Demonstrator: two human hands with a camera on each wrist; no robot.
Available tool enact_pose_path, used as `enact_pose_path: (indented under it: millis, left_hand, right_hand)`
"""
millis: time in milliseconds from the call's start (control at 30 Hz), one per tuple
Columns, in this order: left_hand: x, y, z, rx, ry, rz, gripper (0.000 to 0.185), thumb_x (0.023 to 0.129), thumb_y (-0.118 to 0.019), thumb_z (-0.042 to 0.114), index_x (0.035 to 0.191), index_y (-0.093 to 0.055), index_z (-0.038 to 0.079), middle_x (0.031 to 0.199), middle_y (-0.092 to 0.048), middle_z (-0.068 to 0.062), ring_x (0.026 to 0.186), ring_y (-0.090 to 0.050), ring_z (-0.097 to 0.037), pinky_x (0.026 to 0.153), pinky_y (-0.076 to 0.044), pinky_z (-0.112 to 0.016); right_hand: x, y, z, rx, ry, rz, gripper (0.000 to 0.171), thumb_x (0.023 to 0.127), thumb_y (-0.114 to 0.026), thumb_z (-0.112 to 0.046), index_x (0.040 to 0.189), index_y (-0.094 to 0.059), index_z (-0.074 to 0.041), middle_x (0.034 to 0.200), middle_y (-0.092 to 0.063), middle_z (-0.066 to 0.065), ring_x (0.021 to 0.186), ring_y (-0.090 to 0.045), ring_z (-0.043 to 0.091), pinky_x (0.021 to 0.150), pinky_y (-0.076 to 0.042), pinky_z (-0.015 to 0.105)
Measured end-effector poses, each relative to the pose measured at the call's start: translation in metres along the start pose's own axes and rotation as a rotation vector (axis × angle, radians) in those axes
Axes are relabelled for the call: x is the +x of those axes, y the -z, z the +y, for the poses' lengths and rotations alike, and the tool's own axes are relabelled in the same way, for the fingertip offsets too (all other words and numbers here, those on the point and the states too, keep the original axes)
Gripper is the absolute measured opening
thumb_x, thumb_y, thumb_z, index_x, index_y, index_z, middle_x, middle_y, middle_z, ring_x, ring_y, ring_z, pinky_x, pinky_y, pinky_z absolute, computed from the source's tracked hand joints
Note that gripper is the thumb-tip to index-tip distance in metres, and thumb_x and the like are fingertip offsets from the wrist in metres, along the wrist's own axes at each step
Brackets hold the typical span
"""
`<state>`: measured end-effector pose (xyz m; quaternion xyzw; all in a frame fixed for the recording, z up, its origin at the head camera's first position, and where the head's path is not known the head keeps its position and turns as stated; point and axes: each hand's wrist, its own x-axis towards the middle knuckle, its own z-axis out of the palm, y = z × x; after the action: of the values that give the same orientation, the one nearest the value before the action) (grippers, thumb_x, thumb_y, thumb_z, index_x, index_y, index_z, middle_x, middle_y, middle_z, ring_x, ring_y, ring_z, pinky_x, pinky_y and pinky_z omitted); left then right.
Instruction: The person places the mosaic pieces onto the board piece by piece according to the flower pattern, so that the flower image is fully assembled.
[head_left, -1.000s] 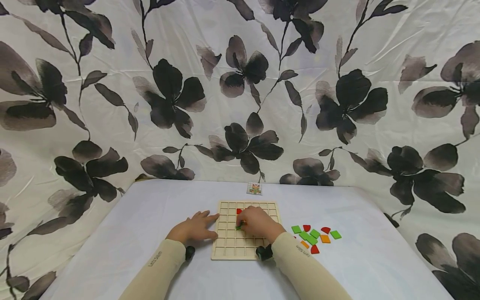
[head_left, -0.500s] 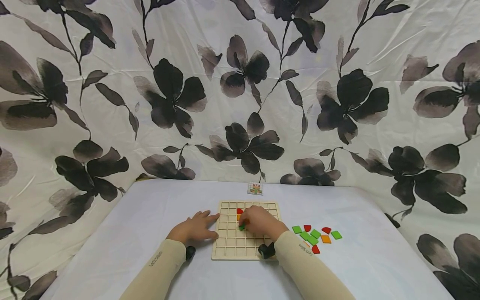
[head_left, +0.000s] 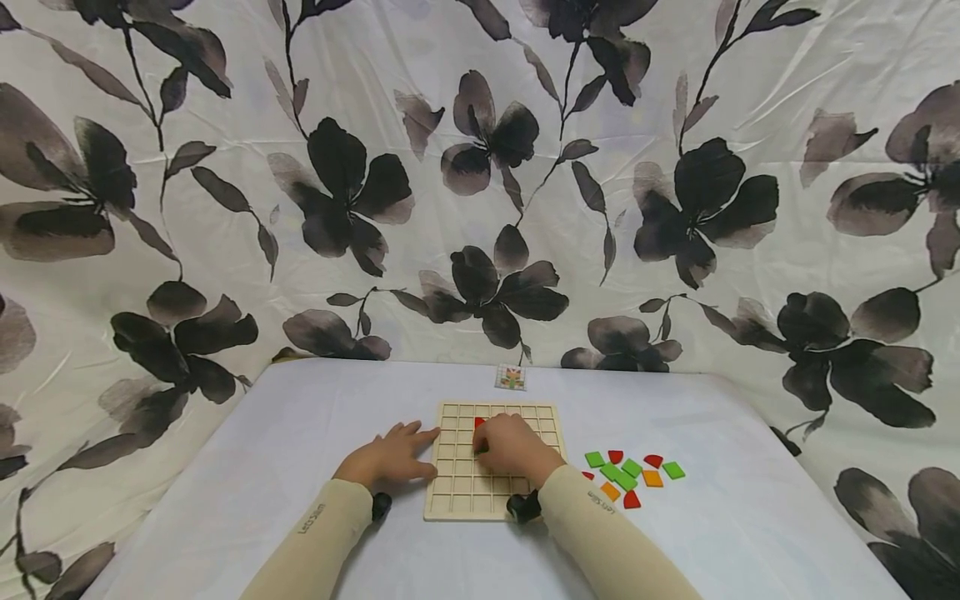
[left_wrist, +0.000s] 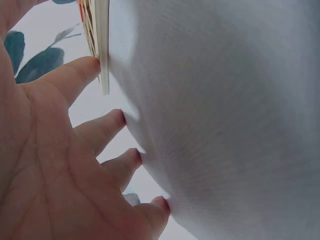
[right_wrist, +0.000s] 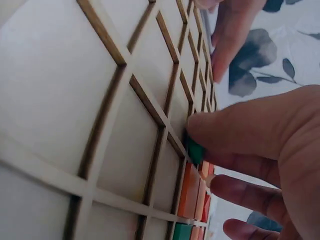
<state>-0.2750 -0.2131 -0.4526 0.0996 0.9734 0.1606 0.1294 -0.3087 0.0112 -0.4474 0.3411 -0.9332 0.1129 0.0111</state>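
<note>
A pale wooden grid board (head_left: 453, 490) lies on the white table. My left hand (head_left: 390, 454) rests at its left edge, fingers spread; in the left wrist view one fingertip touches the board's side and other fingertips are on the cloth. Above the board, my right hand (head_left: 517, 450) pinches a small green tile (right_wrist: 195, 151) between thumb and fingers, at a grid cell. Beside that cell, orange tiles (right_wrist: 188, 192) and another green tile (right_wrist: 182, 231) sit in the grid. A red tile (head_left: 478, 422) shows farther up the board; my right hand hides the cells under it.
Loose green tiles (head_left: 624, 480), red tiles (head_left: 632, 500) and orange tiles (head_left: 652, 478) lie scattered right of the board, near my right sleeve. A small patterned card (head_left: 512, 377) lies at the table's far edge. A floral curtain (head_left: 480, 208) hangs behind.
My right hand shifted slightly right, then back left, with the green tile in its fingers. An orange tile visible half a second ago is now covered in the head view. My left hand stays put.
</note>
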Motion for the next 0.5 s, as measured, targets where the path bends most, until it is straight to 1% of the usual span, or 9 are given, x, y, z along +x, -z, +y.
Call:
enact_pose_path:
  millis: [100, 167, 300, 400, 500]
  left_hand:
    - [-0.0006, 0.0001, 0.0012, 0.004, 0.007, 0.005, 0.074, 0.082, -0.065, 0.043, 0.148, -0.041, 0.018, 0.154, -0.032, -0.021, 0.143, -0.023, -0.050, 0.107, -0.020, -0.074]
    - [-0.0008, 0.0004, 0.0021, 0.006, 0.011, 0.007, 0.074, 0.082, -0.066, 0.043, 0.148, -0.042, 0.018, 0.154, -0.032, -0.021, 0.143, -0.023, -0.050, 0.107, -0.019, -0.074]
    - [-0.0012, 0.0005, 0.0028, 0.008, 0.013, 0.008, 0.074, 0.082, -0.066, 0.043, 0.148, -0.042, 0.018, 0.154, -0.032, -0.021, 0.143, -0.023, -0.049, 0.107, -0.020, -0.074]
    - [-0.0014, 0.0002, 0.0026, 0.008, 0.016, 0.008, 0.074, 0.082, -0.066, 0.043, 0.148, -0.042, 0.018, 0.154, -0.033, -0.021, 0.143, -0.023, -0.049, 0.108, -0.020, -0.074]
    - [-0.0011, -0.0005, 0.0017, 0.008, 0.017, 0.010, 0.074, 0.082, -0.066, 0.043, 0.147, -0.042, 0.019, 0.154, -0.033, -0.020, 0.143, -0.024, -0.049, 0.108, -0.020, -0.073]
  right_hand:
    - [-0.0009, -0.0001, 0.0019, 0.027, -0.014, 0.007, 0.011, 0.082, -0.071, -0.013, 0.087, -0.077, -0.021, 0.088, -0.072, -0.010, 0.088, -0.064, 0.011, 0.081, -0.053, 0.029]
    - [-0.0014, 0.0004, 0.0027, 0.053, -0.024, 0.016, 0.013, 0.082, -0.070, -0.011, 0.087, -0.078, -0.020, 0.091, -0.072, -0.009, 0.092, -0.065, 0.013, 0.083, -0.053, 0.030]
    - [-0.0030, 0.0014, 0.0021, 0.104, -0.022, 0.035, 0.012, 0.082, -0.071, -0.009, 0.087, -0.078, -0.017, 0.091, -0.073, -0.007, 0.092, -0.065, 0.012, 0.084, -0.053, 0.029]
    - [-0.0040, 0.0007, 0.0011, 0.147, -0.020, 0.050, 0.010, 0.082, -0.073, -0.009, 0.087, -0.078, -0.015, 0.090, -0.074, -0.005, 0.089, -0.065, 0.012, 0.081, -0.053, 0.028]
    - [-0.0046, -0.0008, 0.0002, 0.153, -0.036, 0.061, 0.009, 0.082, -0.074, -0.011, 0.088, -0.078, -0.015, 0.090, -0.074, -0.004, 0.088, -0.066, 0.013, 0.079, -0.053, 0.028]
